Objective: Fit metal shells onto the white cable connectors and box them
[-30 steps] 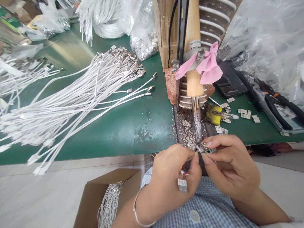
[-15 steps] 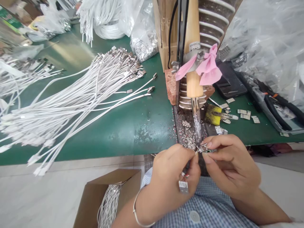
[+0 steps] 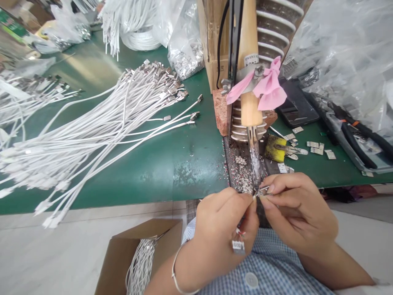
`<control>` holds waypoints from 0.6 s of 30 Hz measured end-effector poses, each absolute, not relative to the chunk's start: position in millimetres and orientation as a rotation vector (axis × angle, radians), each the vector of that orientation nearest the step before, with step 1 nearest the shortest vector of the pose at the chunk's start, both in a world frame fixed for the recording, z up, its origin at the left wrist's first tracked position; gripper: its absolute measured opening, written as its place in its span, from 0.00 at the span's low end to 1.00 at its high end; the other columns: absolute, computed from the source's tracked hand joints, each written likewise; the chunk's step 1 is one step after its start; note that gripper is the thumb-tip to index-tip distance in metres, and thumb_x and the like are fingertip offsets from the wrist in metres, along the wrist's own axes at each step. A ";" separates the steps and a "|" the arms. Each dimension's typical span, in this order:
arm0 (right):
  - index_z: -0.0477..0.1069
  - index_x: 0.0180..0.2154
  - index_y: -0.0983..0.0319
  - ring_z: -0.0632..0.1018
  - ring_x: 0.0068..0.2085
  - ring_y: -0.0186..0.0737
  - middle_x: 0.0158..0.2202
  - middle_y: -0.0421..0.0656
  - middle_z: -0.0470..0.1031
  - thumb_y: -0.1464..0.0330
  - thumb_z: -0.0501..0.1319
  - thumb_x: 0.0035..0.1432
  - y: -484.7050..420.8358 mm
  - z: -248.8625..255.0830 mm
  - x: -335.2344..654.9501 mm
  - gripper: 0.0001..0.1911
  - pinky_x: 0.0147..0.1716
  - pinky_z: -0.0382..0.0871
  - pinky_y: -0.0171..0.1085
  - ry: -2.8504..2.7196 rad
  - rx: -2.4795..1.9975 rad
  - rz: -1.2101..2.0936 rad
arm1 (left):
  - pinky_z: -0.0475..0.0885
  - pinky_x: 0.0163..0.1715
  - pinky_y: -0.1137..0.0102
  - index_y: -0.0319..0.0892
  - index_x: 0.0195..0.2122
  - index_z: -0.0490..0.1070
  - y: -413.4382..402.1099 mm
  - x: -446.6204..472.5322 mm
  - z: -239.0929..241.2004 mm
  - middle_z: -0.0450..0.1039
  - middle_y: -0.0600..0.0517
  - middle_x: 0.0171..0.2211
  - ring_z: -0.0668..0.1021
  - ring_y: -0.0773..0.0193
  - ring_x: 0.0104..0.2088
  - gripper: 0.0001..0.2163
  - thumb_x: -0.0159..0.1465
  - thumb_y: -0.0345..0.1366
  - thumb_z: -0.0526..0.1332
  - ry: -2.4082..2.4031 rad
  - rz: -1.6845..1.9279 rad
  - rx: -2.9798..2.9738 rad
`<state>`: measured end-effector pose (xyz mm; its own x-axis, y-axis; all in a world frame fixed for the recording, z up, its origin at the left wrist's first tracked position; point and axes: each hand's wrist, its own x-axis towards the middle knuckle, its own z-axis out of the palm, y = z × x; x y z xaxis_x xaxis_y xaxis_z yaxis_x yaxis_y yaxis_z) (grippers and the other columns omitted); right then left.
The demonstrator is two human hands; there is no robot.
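Your left hand (image 3: 225,229) is pinching thumb to forefinger with no gap showing, closing on thin wires (image 3: 240,232); a plug (image 3: 238,246) is hanging from them below your fingers, at seven o'clock from where your fingertips are meeting. Your right hand (image 3: 299,209) is gripping a small metal part (image 3: 264,189) just as narrowly between thumb and forefinger, at three o'clock, its far end lying beside the left fingertips. The iron (image 3: 254,157) is pointing down at you from twelve, its tip standing at the meeting point; whether it is touching the wires, you cannot tell. Crumbs (image 3: 244,176) are lying just off at eleven, and a pink bow (image 3: 272,86) is hanging from the iron's clamp. The sponge (image 3: 279,151) is sitting at one, with the phone (image 3: 297,106) resting farther out that way. Loose plugs (image 3: 316,146) are lying at two, and the pliers (image 3: 362,137) are resting beyond them. The cables (image 3: 101,119) are spreading across the bench (image 3: 153,176) at ten, while the box (image 3: 115,256) is standing below at eight.
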<state>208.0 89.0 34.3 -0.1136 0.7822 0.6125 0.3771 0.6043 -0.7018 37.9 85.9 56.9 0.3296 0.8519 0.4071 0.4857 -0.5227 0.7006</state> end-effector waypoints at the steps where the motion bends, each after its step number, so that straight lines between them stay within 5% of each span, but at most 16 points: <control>1: 0.70 0.36 0.61 0.77 0.39 0.41 0.38 0.43 0.68 0.83 0.61 0.52 88.9 34.8 208.3 0.13 0.37 0.77 0.41 -1.725 -0.956 0.459 | 0.59 0.20 0.73 0.39 0.34 0.70 86.0 37.9 57.3 0.61 0.59 0.22 0.63 0.72 0.21 0.07 0.59 0.22 0.61 1.172 1.069 2.139; 18: 0.70 0.36 0.60 0.78 0.38 0.42 0.37 0.43 0.68 0.82 0.60 0.53 88.8 39.3 208.3 0.13 0.36 0.79 0.43 -1.708 -0.954 0.476 | 0.61 0.21 0.74 0.39 0.35 0.70 85.9 37.8 59.3 0.62 0.58 0.22 0.65 0.72 0.21 0.08 0.58 0.21 0.60 1.184 1.062 2.118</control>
<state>208.3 88.8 39.3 -0.1073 0.7877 0.6067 0.3601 0.5996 -0.7147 37.8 85.9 59.3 0.3219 0.8619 0.3919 0.4827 -0.5055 0.7152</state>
